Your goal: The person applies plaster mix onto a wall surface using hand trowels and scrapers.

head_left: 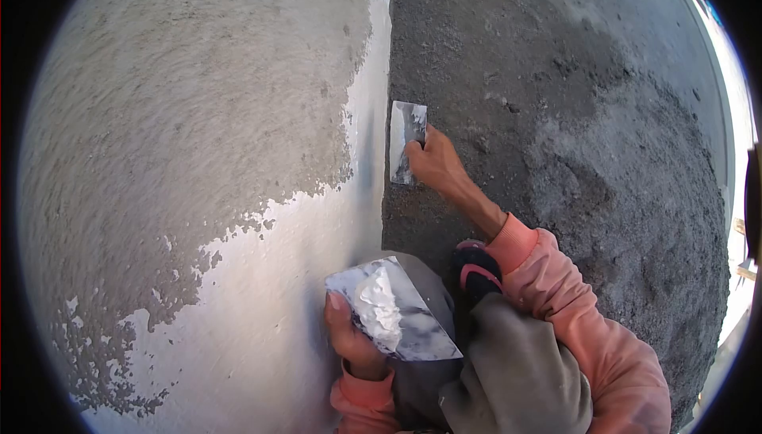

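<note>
While a broad rectangular metal blade smeared with white point(406, 122) is gripped in the right hand point(435, 162), a wide, slanted plate with a white-and-grey streaked surface point(425, 327) is supported by the left hand point(353, 343). The blade is pinched at its right side, with the thumb laid against its near face and the other fingers closed behind its edge; its upper and lower ends are left exposed beyond the grip, and its long left edge is turned toward the wall. Whether that edge is touching the wall cannot be told. The plate is clasped at its lower left side, the thumb being set along the edge, while the fingers underneath are hidden, so how tightly they are curled cannot be told. A thick mound of white paste point(378, 309) is carried on the plate, just beside the left thumb and to its right, and the plate's right corner is extended well past the grip. The rough grey plaster wall point(198, 93) is covered along its bottom and its right margin by a smooth white coating point(278, 283) with a ragged edge. Dark, gritty ground point(500, 53) is seen beneath the blade and right hand. Both arms are clothed in salmon-pink sleeves point(579, 295), and a dark shoe with pink trim point(479, 271) is seen near the right cuff, above the grey-brown trousers point(520, 362).
</note>
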A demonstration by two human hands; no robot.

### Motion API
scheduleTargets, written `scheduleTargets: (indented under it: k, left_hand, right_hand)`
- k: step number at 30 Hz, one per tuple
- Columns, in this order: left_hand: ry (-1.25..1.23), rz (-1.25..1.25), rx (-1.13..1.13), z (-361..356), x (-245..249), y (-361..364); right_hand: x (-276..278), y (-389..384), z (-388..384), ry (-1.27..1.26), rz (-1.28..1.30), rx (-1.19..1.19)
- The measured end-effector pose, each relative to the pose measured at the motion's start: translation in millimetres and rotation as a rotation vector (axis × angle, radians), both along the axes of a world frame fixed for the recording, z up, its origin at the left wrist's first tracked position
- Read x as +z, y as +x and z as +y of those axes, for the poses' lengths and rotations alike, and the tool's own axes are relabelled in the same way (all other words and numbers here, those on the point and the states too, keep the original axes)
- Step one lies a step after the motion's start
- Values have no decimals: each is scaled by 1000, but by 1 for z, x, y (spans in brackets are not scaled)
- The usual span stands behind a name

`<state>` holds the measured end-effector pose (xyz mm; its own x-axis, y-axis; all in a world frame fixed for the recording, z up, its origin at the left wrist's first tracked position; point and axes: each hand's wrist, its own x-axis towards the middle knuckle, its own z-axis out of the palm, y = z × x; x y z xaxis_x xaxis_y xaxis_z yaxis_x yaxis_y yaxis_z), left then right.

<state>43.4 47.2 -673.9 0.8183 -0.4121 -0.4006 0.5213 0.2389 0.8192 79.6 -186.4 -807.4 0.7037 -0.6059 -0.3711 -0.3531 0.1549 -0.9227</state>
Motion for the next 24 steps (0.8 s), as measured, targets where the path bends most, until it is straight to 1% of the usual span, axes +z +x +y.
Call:
scheduleTargets:
  k: [2, 3, 5, 8, 11, 14, 17, 20, 24]
  left_hand:
    - [-1, -6, 3, 0, 0, -1]
    - [-4, -24, -5, 2, 1, -2]
    - [13, -37, -3, 4, 2, -3]
    - [54, -19, 27, 5, 5, -4]
    - [61, -13, 44, 5, 5, -3]
    - [50, -27, 30, 6, 4, -3]
    - [44, -35, 24, 3, 5, -2]
    - [56, -25, 18, -1, 4, 1]
    - [44, -3, -26, -6, 3, 2]
  right_hand:
    - [-62, 5, 2, 23, 41, -46]
    - [-79, 8, 3, 16, 39, -47]
    - [-97, 16, 4, 5, 33, -51]
    - [-89, 32, 2, -13, 97, 49]
    - [-108, 51, 10, -109, 49, 61]
    - [-69, 50, 11, -96, 26, 81]
    - [-61, 48, 14, -114, -24, 123]
    - [-13, 35, 31, -268, -90, 44]
    - [31, 15, 54, -316, -336, 58]
